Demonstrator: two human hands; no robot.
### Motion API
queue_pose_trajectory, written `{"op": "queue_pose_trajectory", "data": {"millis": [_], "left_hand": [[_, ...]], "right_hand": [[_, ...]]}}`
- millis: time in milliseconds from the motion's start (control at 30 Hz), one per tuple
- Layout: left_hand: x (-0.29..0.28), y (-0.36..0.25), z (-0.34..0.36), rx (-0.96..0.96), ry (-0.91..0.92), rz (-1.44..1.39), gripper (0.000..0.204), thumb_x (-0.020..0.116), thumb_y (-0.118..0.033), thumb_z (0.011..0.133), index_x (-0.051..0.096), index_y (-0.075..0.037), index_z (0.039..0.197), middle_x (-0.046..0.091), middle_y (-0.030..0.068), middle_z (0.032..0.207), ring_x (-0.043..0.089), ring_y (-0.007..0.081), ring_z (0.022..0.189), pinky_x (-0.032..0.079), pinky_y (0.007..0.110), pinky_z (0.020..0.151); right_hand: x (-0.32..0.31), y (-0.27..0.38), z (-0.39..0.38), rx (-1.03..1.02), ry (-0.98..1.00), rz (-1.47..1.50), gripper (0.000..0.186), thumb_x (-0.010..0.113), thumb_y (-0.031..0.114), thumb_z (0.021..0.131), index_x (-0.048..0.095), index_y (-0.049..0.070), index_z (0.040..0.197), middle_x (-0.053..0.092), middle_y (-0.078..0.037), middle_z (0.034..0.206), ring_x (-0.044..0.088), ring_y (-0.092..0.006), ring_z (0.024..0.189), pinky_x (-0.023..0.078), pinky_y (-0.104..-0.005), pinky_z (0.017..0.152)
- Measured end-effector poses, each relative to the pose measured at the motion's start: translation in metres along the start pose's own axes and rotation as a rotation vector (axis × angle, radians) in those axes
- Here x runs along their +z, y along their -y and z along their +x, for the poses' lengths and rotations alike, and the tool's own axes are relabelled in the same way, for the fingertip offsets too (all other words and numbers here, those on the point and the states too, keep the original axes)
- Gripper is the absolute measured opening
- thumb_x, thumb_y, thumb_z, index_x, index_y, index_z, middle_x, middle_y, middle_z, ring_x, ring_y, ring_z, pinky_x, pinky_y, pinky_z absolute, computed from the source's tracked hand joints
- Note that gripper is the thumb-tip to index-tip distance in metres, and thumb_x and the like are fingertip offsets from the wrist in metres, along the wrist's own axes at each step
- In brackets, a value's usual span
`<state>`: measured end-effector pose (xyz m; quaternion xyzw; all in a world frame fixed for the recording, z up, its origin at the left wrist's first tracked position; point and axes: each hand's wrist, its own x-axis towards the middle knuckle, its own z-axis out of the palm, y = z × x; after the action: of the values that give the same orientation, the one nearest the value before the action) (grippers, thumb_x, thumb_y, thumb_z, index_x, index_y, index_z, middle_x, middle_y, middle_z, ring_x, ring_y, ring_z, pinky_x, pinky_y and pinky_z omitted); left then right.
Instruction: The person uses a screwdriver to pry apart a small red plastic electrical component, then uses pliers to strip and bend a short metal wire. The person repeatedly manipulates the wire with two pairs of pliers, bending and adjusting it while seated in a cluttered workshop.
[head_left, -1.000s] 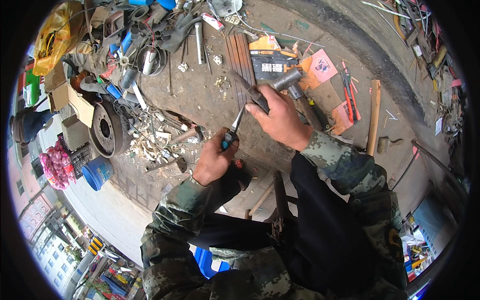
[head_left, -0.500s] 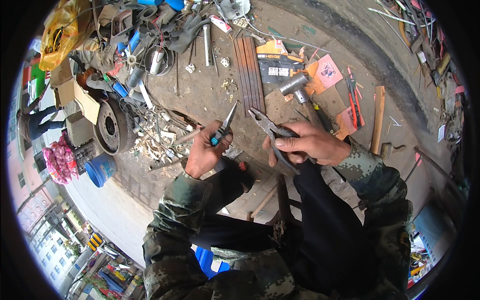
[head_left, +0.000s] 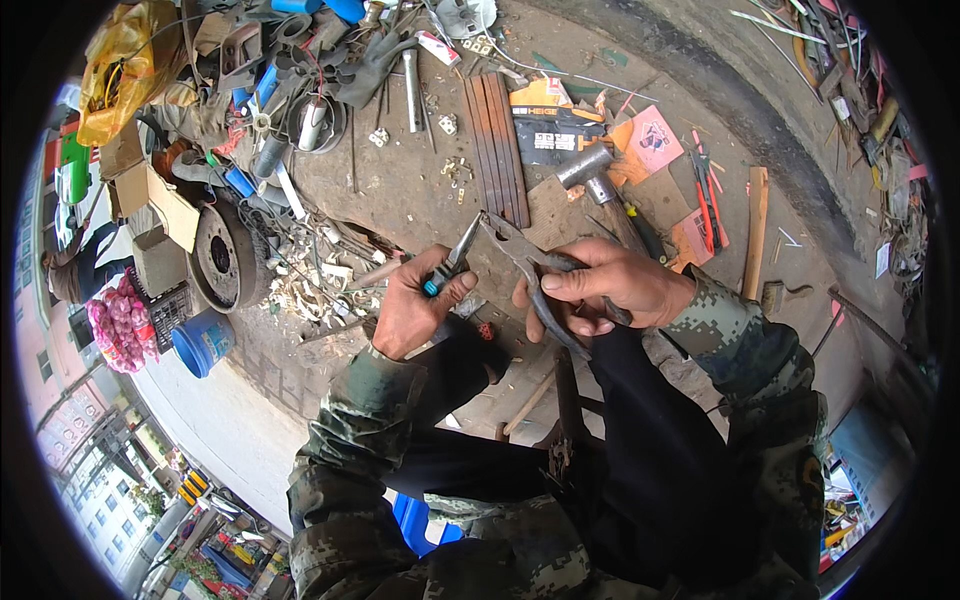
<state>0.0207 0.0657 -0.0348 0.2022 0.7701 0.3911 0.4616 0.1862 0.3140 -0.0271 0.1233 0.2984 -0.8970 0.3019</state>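
My left hand (head_left: 405,310) is closed around needle-nose pliers (head_left: 463,245) with a teal and black grip, their slim jaws pointing up and to the right. In my right hand (head_left: 625,285) are larger grey metal pliers (head_left: 520,252), with worn bare handles partly hidden by my fingers. Their jaws lean up and to the left. The tips of both pliers come together just below a bundle of brown strips (head_left: 497,150). Whether something tiny is pinched between the tips cannot be made out.
Beyond my hands lie a hammer (head_left: 588,168), red-handled pliers (head_left: 705,200), a wooden strip (head_left: 756,230) and a metal tube (head_left: 413,92). Scraps (head_left: 310,285), a wheel rim (head_left: 215,255) and a blue bucket (head_left: 203,342) are on the left. A person (head_left: 75,265) stands at the far left.
The grey pliers in my right hand have moved left and their tips now meet those of the needle-nose pliers. My left hand has barely moved.
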Motion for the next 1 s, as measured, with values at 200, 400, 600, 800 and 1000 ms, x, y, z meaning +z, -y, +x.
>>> {"op": "queue_pose_trajectory", "data": {"millis": [200, 400, 600, 800, 1000], "left_hand": [[0.0, -0.005, -0.001, 0.035, -0.009, 0.02, 0.027, 0.08, -0.024, 0.094, 0.063, -0.003, 0.09, 0.04, -0.002, 0.071, 0.038, 0.0106, 0.069, 0.036, 0.029, 0.063], [-0.001, -0.008, -0.002, 0.105, -0.033, 0.152, 0.029, 0.08, -0.028, 0.094, 0.065, -0.003, 0.091, 0.053, -0.0019, 0.076, 0.048, 0.0101, 0.074, 0.042, 0.029, 0.068], [-0.001, -0.011, -0.004, 0.14, -0.038, 0.208, 0.028, 0.081, -0.025, 0.093, 0.066, -0.002, 0.093, 0.054, 0.0009, 0.077, 0.048, 0.0111, 0.073, 0.043, 0.03, 0.069], [0.002, -0.011, -0.007, 0.18, -0.058, 0.209, 0.027, 0.081, -0.023, 0.093, 0.066, 0.0, 0.092, 0.052, 0.0019, 0.076, 0.048, 0.0123, 0.073, 0.043, 0.03, 0.068], [0.006, -0.005, -0.006, 0.165, -0.087, 0.331, 0.018, 0.079, -0.017, 0.092, 0.067, -0.004, 0.092, 0.049, 0.0045, 0.066, 0.045, 0.0136, 0.063, 0.045, 0.031, 0.061]], "right_hand": [[-0.004, -0.006, 0.004, -0.036, 0.034, 0.021, 0.038, 0.056, 0.032, 0.107, 0.062, -0.001, 0.125, 0.072, -0.012, 0.102, 0.061, -0.0109, 0.069, 0.043, -0.0237, 0.056], [-0.001, -0.015, 0.003, -0.001, 0.099, 0.236, 0.042, 0.056, 0.027, 0.107, 0.056, -0.007, 0.131, 0.068, -0.017, 0.102, 0.069, -0.027, 0.084, 0.056, -0.0397, 0.071], [0.0, -0.015, -0.001, 0.026, 0.195, 0.32, 0.034, 0.055, 0.026, 0.109, 0.056, -0.003, 0.126, 0.064, -0.013, 0.095, 0.065, -0.022, 0.075, 0.055, -0.0372, 0.065], [0.007, -0.012, -0.009, -0.017, -0.051, -0.157, 0.028, 0.053, 0.026, 0.11, 0.058, -0.002, 0.115, 0.063, -0.008, 0.084, 0.064, -0.0186, 0.071, 0.054, -0.0346, 0.062], [-0.004, -0.017, -0.001, -0.369, -0.524, -1.285, 0.023, 0.067, 0.01, 0.095, 0.054, -0.002, 0.11, 0.065, -0.022, 0.089, 0.068, -0.0459, 0.082, 0.056, -0.0488, 0.074]]}}
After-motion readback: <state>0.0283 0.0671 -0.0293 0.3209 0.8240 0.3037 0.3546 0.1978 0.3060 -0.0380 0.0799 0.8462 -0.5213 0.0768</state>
